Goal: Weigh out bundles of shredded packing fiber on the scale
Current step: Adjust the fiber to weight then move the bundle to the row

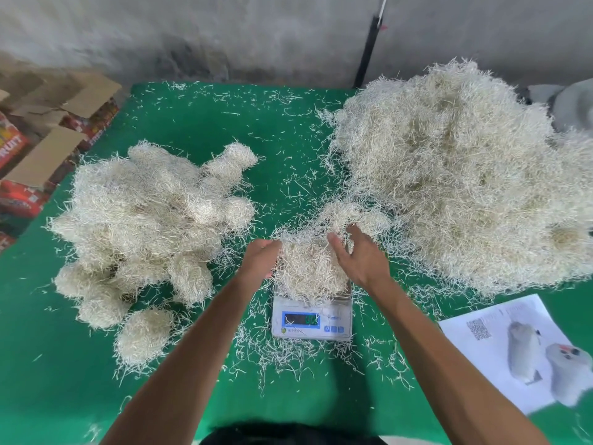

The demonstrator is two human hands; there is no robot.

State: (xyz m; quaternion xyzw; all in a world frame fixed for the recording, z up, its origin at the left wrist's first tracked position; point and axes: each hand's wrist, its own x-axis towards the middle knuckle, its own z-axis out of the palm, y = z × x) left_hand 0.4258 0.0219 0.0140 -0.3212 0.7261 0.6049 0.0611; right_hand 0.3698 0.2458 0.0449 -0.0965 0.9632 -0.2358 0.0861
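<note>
The left hand (260,256) curls its grip into the left edge of the fiber bundle (309,271) on the scale (311,319). The right hand (359,255) presses the right side with fingers spread wide, likely to pack the tuft so no strands drag on the green surface (192,396) and skew the reading. The display digits are too blurred to read. Finished bundles (144,226) lie left, the loose fiber heap (465,175) right, a printed sheet (526,348) near right.
</note>
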